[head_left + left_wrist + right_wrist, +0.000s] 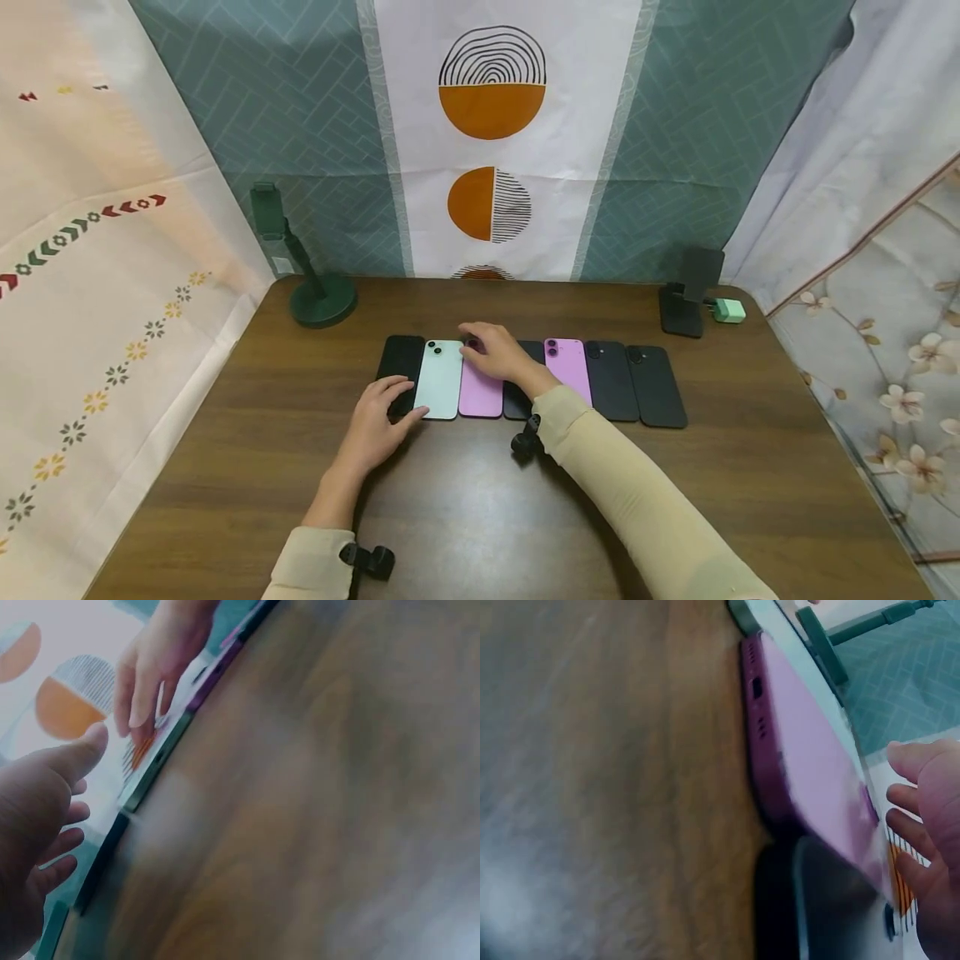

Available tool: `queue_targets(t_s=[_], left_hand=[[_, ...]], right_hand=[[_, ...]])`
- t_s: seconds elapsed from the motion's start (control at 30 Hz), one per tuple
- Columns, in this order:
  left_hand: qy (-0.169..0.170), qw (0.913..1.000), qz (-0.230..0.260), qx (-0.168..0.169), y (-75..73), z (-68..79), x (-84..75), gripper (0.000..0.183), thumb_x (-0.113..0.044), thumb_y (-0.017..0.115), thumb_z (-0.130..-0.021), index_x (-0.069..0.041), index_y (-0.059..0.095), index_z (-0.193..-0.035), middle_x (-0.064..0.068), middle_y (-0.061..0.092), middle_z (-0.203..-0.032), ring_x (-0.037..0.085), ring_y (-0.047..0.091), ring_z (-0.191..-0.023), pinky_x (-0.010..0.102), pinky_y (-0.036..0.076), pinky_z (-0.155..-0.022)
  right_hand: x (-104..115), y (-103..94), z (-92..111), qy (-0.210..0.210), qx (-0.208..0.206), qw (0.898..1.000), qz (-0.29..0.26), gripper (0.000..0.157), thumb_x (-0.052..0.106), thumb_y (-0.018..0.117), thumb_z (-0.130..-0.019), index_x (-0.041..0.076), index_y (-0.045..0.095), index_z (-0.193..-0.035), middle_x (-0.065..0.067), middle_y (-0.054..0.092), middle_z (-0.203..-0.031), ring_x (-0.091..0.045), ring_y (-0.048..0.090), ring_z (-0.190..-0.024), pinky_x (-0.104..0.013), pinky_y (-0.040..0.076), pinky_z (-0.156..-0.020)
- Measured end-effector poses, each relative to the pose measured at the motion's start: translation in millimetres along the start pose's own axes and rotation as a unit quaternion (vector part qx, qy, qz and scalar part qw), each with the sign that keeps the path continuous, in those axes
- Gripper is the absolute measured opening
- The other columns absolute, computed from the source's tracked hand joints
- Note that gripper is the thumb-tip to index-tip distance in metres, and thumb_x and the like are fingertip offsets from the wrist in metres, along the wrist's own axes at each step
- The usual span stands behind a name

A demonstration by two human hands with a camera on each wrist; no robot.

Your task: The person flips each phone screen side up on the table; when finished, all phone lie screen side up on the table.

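Observation:
Several phones lie side by side, backs up, in one row on the table. My left hand (375, 425) spreads its fingers over the lower part of the leftmost black phone (401, 352), its thumb tip by the lower corner of the pale mint phone (438, 379). Over the camera end of a pink phone (480, 398) is my right hand (493, 350), fingers loosely bent, partly hiding that end. In the right wrist view this pink phone (810, 750) shows its port edge. My right wrist passes above a dark phone (517, 403).
Right of my right arm lie another pink phone (567, 360) and two black phones (611, 383). A green stand (324, 300) is at the back left. At the back right are a black stand (681, 310) and a mint charger plug (729, 311).

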State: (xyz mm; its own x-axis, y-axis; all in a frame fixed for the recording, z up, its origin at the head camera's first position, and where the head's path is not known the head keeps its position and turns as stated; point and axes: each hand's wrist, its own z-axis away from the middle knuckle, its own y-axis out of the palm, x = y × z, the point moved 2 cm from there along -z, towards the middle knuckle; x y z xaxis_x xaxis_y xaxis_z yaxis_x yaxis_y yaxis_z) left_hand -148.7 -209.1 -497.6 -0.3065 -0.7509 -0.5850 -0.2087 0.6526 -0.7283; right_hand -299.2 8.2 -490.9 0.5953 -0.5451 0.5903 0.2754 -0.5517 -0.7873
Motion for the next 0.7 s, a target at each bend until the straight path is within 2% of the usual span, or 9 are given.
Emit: queue_targets(t_s=[0.13,0.3,0.43,0.7], left_hand=[[0.002,0.9994,-0.023,0.025,9.6,0.2,-5.9,0.052,-0.032,0.085,-0.084,0.001,0.07,-0.121,0.016,0.062,-0.129,0.034,0.054,-0.124,0.051,0.047,-0.105],[-0.003,0.9982,-0.035,0.048,17.6,0.7,-9.9,0.061,-0.035,0.089,-0.079,0.003,0.07,-0.123,0.018,0.059,-0.134,0.035,0.052,-0.128,0.051,0.047,-0.105],[-0.005,0.998,-0.041,0.047,18.9,0.5,-8.5,0.063,-0.033,0.09,-0.077,0.004,0.07,-0.122,0.017,0.059,-0.135,0.035,0.051,-0.129,0.051,0.046,-0.106],[-0.002,0.9992,-0.03,0.026,23.2,1.3,-7.5,0.055,-0.029,0.087,-0.081,0.004,0.07,-0.122,0.015,0.063,-0.132,0.034,0.052,-0.13,0.049,0.045,-0.107]], right_hand=[[-4.2,3.9,3.2,0.007,0.013,1.0,0.004,0.045,0.019,0.062,-0.101,0.0,0.056,-0.142,-0.015,0.059,-0.142,-0.028,0.052,-0.135,-0.041,0.039,-0.114],[-3.0,8.3,3.9,0.002,0.038,0.999,0.025,0.043,0.017,0.058,-0.103,0.001,0.055,-0.143,-0.016,0.056,-0.145,-0.029,0.047,-0.14,-0.048,0.026,-0.121],[0.9,10.1,1.7,0.004,0.049,0.998,0.041,0.042,0.019,0.057,-0.104,0.004,0.056,-0.143,-0.014,0.054,-0.147,-0.028,0.043,-0.143,-0.051,0.018,-0.123],[2.5,12.1,0.3,0.013,0.046,0.998,0.029,0.042,0.019,0.057,-0.104,0.002,0.056,-0.143,-0.016,0.054,-0.147,-0.029,0.045,-0.141,-0.051,0.016,-0.123]])
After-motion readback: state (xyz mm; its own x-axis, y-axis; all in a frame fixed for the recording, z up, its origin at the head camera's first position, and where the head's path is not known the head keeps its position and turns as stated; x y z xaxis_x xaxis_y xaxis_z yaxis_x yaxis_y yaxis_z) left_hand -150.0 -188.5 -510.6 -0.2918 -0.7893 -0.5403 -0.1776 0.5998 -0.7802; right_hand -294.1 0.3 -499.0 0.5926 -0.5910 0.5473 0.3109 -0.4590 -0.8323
